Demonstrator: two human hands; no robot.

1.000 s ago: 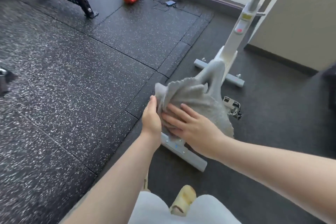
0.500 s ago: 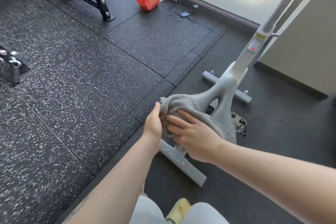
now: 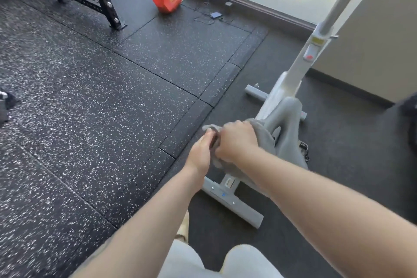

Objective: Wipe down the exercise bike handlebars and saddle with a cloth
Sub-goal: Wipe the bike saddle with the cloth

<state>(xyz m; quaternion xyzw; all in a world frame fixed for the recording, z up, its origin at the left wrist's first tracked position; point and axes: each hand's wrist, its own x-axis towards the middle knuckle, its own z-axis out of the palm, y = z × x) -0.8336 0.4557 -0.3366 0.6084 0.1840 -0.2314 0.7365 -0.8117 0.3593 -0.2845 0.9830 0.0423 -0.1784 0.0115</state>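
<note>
Your right hand (image 3: pixel 237 142) lies over the grey cloth (image 3: pixel 264 137), fingers curled down into it, so that grip holds the cloth bunched on what looks like the saddle end of the exercise bike (image 3: pixel 288 88). Your left hand (image 3: pixel 200 153) meets it from the near left, fingertips tucked into the cloth's loose edge beside the right knuckles; it seems to pinch the fabric, though the fingers are partly hidden.

This reads as the saddle-wiping step, or a regathering of the cloth just ahead of it. The saddle itself is almost wholly covered, so how much has been wiped cannot be told. The handlebars lie beyond the grip, up the white post (image 3: pixel 338 7), and out of view; expect to reach up and away for them next, with the cloth kept in one hand.

Below the grip sits the rear stabiliser bar (image 3: pixel 234 201), and just right of it a pedal (image 3: pixel 303 149); keep trailing cloth off both. Left of the grip the rubber floor (image 3: pixel 90 119) gives open room; right of it the wall (image 3: pixel 372 40) stands near.
</note>
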